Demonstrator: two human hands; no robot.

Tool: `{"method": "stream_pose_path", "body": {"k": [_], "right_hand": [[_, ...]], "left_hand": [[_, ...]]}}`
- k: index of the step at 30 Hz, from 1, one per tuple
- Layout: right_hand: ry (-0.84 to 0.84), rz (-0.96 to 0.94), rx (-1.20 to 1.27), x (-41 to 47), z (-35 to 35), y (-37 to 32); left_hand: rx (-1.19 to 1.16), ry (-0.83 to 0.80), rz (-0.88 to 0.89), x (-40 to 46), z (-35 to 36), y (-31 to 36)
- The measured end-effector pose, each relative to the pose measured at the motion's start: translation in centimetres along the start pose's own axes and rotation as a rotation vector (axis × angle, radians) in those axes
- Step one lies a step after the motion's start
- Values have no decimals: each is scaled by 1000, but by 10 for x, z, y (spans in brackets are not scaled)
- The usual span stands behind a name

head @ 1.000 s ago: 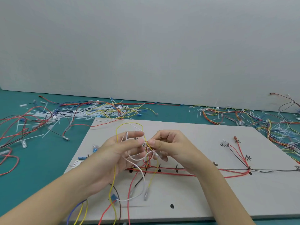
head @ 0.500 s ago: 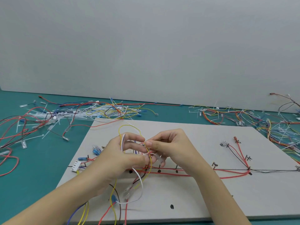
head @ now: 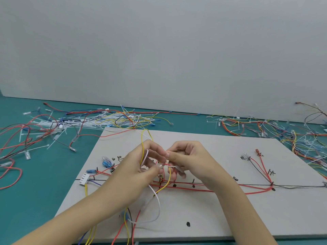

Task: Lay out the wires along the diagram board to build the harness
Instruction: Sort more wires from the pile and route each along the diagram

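The grey diagram board (head: 221, 209) lies flat on the teal table with black marks and labels on it. Red wires (head: 230, 191) run along its middle line to a branch at the right. A white connector (head: 84, 180) sits at the board's left edge. My left hand (head: 141, 172) and my right hand (head: 187, 160) meet above the board's middle. Both pinch the same small bundle: a yellow wire (head: 142, 147) looping up over my left fingers and a white wire (head: 157, 197) curving down below them. The exact pinch point is hidden by fingers.
A tangle of loose wires and white cable ties (head: 74, 124) lies on the table at the back left. Another pile of coloured wires (head: 283, 131) fills the back right. Blue terminals (head: 106, 163) lie on the board's left part. A grey wall stands behind.
Both hands have dropped slightly toward the board while holding the wires. The yellow loop has narrowed and stands taller, and the white wire's lower loop has shifted.
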State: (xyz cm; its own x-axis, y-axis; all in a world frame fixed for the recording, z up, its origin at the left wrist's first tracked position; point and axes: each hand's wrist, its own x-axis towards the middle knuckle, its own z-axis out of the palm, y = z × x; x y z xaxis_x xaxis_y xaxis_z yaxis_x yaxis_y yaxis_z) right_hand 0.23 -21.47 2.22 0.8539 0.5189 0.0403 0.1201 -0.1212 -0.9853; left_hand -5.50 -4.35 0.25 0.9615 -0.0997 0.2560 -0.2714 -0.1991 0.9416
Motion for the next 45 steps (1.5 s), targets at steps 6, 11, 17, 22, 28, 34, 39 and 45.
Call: {"method": "stream_pose_path", "body": {"k": [6,11,17,22,28,34,39,45], "right_hand": [[-27,45,17,-1,-5,-1],[-46,30,1,-2,-9,-1],[-48,45,31,-2,-11,-4],[-44,22,43,-3,-11,-4],[-102,-1,101,-3,-10,-1],[-145,26,184,-3,-10,-3],[-175,80,138,-4,-10,-3],[-195,42,52,-5,-14,-5]], "left_hand": [[-94,-29,-134,4,-8,2],[-96,-39,-179,5,-13,7],[-165,-17,-243,6,-15,9],[-210,-50,-282,7,-12,11],[-331,-124,-329,7,-9,9],[-348,-95,-285,6,-7,8],[-369,-96,-224,7,-9,8],[-754,-152,-419,11,-8,4]]}}
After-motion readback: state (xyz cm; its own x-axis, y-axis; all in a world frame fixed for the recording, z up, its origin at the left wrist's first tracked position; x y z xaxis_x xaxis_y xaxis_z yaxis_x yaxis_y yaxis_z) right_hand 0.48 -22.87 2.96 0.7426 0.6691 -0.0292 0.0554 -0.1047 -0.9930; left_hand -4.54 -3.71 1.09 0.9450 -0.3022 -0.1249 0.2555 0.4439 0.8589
